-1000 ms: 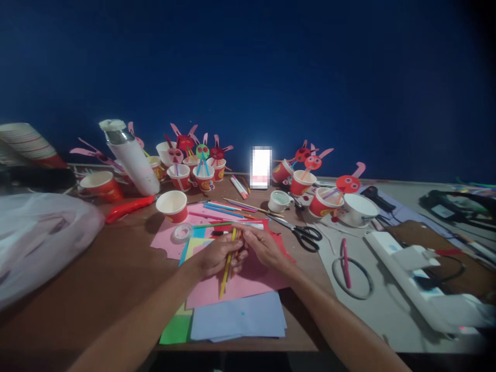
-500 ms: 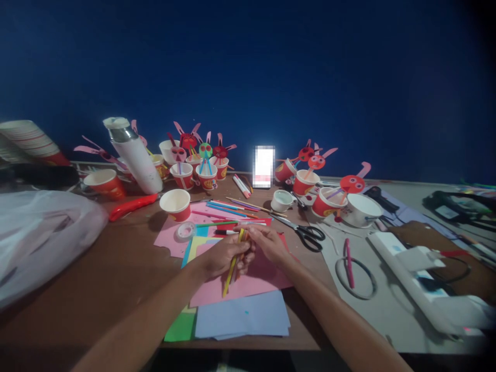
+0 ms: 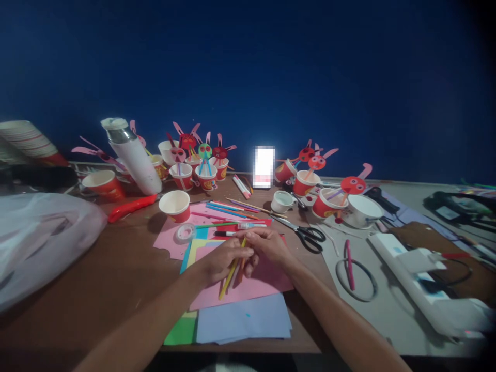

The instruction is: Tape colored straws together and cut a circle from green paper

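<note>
Over the pink paper (image 3: pixel 267 287), my left hand (image 3: pixel 225 258) is closed around a small bundle of coloured craft sticks (image 3: pixel 228 283), yellow, orange and pale ones among them. Their lower ends fan out below the fingers. My right hand (image 3: pixel 269 245) meets the left at the top of the bundle, its fingers closed about the upper ends. Just beyond the hands lie a black marker (image 3: pixel 223 233) and a roll of clear tape (image 3: pixel 185 233). Blue paper sheets (image 3: pixel 244 320) stick out beneath the pink one.
Black scissors (image 3: pixel 310 238) lie right of my hands. Behind stand an upright paper cup (image 3: pixel 174 205), a white thermos (image 3: pixel 135 163) and several red cups with paper rabbit heads (image 3: pixel 205 151). A power strip (image 3: pixel 411 284) is at right, a plastic bag (image 3: pixel 42 243) at left.
The sticks' lower ends have spread slightly and shifted a little left. My right fingers have curled in closer over the upper ends.
</note>
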